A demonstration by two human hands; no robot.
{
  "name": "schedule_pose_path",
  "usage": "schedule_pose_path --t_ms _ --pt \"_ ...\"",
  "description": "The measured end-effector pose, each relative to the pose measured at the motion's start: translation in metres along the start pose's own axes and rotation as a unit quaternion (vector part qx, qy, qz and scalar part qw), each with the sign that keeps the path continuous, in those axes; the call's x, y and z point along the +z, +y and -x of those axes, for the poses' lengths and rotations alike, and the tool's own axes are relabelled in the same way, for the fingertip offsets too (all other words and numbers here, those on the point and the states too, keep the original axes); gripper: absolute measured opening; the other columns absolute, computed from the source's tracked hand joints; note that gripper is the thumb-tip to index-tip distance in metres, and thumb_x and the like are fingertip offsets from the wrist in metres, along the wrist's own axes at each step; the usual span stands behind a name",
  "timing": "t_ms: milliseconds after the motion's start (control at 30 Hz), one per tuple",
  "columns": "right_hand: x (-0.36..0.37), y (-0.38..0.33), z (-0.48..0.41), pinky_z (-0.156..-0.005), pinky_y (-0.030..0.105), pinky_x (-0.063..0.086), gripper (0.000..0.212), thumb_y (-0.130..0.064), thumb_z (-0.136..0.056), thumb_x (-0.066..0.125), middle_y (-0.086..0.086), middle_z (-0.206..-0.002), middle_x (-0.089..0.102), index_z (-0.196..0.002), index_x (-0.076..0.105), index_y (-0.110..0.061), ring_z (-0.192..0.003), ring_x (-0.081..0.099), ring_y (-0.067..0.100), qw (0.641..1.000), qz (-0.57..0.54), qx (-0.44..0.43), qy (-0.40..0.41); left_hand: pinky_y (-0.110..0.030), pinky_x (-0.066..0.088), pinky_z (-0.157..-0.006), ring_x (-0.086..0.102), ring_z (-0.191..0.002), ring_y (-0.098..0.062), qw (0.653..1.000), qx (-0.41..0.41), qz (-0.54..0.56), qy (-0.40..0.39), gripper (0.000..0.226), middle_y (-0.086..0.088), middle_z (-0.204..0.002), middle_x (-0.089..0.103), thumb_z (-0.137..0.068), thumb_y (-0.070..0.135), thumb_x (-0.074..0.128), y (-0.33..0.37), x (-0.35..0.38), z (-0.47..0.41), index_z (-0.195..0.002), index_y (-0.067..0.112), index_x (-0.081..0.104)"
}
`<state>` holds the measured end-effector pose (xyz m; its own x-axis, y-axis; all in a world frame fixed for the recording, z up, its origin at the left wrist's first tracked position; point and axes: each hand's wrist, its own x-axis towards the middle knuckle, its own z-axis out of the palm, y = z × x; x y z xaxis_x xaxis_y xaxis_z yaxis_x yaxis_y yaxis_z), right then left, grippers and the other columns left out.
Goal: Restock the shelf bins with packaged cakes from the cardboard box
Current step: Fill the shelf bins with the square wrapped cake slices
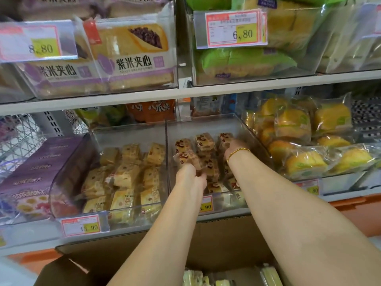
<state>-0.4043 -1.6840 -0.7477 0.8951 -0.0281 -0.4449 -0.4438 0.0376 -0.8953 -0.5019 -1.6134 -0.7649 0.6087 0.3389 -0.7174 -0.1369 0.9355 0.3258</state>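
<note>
Gripping a brown-wrapped packaged cake (186,158) with curled fingers, the left hand (190,175) sits low in the middle of the right bin (206,124). The pack pokes up above the knuckles and touches its neighbours. The right hand (235,146), a gold bead bracelet (237,154) on its wrist, reaches deeper toward the bin's back right corner, up against another pack. Its fingers are hidden behind the hand, so I cannot tell whether it holds anything.

Around both hands the clear bin holds more brown-labelled cakes (205,143), loosely stacked. Just beside it, the left bin (127,131) is filled with yellow-wrapped cakes (125,176) and has a price tag (82,225) reading 13.90 on its front. Below the forearms stands the open cardboard box (216,240), with pale packs (192,277) showing inside at the bottom edge.

A purple carton (31,168) lies to the left and bagged yellow rolls (299,141) to the right. Toast bread (132,50) fills bins on the shelf above.
</note>
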Motion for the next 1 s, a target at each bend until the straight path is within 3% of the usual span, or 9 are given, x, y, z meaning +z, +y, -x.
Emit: schedule_pose_path --t_ms 67,267,367,433,533,667,833,933,1000 --pt "-0.005 -0.003 0.006 -0.104 0.031 0.038 0.036 -0.006 -0.099 0.045 0.014 -0.136 0.047 -0.135 0.044 0.000 -0.127 0.045 0.029 0.993 0.097 -0.073 0.014 -0.048 0.040 -0.106 0.042 -0.130 -0.036 1.000 0.010 -0.008 0.008 0.039 -0.017 -0.140 0.046 -0.099 0.013 0.045 0.000 0.003 0.001 -0.138 0.009 0.044" --pt "-0.002 0.000 0.008 -0.097 0.036 0.049 0.013 -0.013 -0.095 0.053 0.010 -0.116 0.054 -0.108 0.053 -0.011 -0.105 0.052 0.024 0.996 0.005 0.001 -0.092 -0.049 0.044 -0.097 0.047 -0.124 -0.037 0.998 0.047 -0.050 0.007 0.036 -0.019 -0.135 0.051 -0.099 0.009 0.044 0.006 0.002 0.011 -0.134 0.005 0.048" --pt "-0.011 0.023 0.024 -0.098 0.041 0.049 0.037 -0.001 -0.086 0.061 0.011 -0.120 0.060 -0.121 0.056 -0.010 -0.107 0.058 0.024 0.976 0.115 -0.093 -0.159 -0.036 0.054 -0.077 0.061 -0.090 -0.026 0.995 0.084 -0.044 -0.033 0.027 -0.015 -0.104 0.061 -0.100 0.011 0.039 0.006 -0.005 0.023 -0.122 0.004 0.054" --pt "-0.018 0.037 0.034 -0.090 0.039 0.053 0.040 0.009 -0.085 0.055 0.020 -0.123 0.060 -0.123 0.056 0.000 -0.096 0.062 0.027 0.958 0.182 -0.053 -0.215 -0.029 0.054 -0.073 0.056 -0.077 -0.020 0.988 0.103 -0.076 -0.084 0.023 -0.011 -0.094 0.058 -0.098 0.009 0.044 0.009 -0.013 0.036 -0.116 0.002 0.056" --pt "-0.027 0.043 0.039 -0.077 0.029 0.052 0.037 0.016 -0.085 0.043 0.019 -0.113 0.064 -0.118 0.055 0.006 -0.078 0.062 0.021 0.952 0.154 0.009 -0.264 -0.034 0.043 -0.101 0.055 -0.109 -0.024 0.963 0.129 -0.190 -0.142 0.036 -0.016 -0.123 0.058 -0.093 0.009 0.052 0.012 -0.029 0.059 -0.129 0.004 0.051" --pt "-0.024 0.036 0.058 -0.082 0.028 0.051 0.038 0.011 -0.086 0.041 0.011 -0.101 0.067 -0.117 0.060 0.000 -0.092 0.065 0.023 0.935 0.155 -0.013 -0.318 -0.040 0.036 -0.112 0.045 -0.132 -0.028 0.926 0.183 -0.292 -0.153 0.047 -0.018 -0.142 0.046 -0.093 0.010 0.055 0.015 -0.052 0.082 -0.138 0.003 0.044" --pt "-0.010 0.040 0.081 -0.069 0.024 0.049 0.036 0.007 -0.089 0.042 0.022 -0.123 0.059 -0.121 0.059 0.008 -0.090 0.053 0.024 0.896 0.310 -0.073 -0.309 -0.022 0.056 -0.074 0.068 -0.098 -0.016 0.869 0.250 -0.413 -0.112 0.022 -0.005 -0.106 0.069 -0.097 0.014 0.051 0.023 -0.096 0.105 -0.114 0.009 0.063" --pt "-0.004 0.043 0.085 -0.091 0.037 0.052 0.044 0.009 -0.081 0.044 0.023 -0.134 0.052 -0.124 0.056 0.009 -0.107 0.058 0.027 0.867 0.390 -0.120 -0.285 -0.019 0.054 -0.058 0.069 -0.070 -0.010 0.865 0.244 -0.433 -0.075 0.024 -0.002 -0.082 0.070 -0.096 0.013 0.052 0.038 -0.130 0.099 -0.115 0.002 0.063" --pt "-0.004 0.045 0.092 -0.089 0.034 0.053 0.042 0.003 -0.085 0.047 0.022 -0.133 0.053 -0.126 0.056 0.006 -0.100 0.060 0.024 0.862 0.401 -0.135 -0.279 -0.019 0.051 -0.054 0.065 -0.062 -0.010 0.850 0.235 -0.468 -0.054 0.020 -0.003 -0.077 0.068 -0.096 0.014 0.054 0.044 -0.155 0.100 -0.110 0.004 0.064"
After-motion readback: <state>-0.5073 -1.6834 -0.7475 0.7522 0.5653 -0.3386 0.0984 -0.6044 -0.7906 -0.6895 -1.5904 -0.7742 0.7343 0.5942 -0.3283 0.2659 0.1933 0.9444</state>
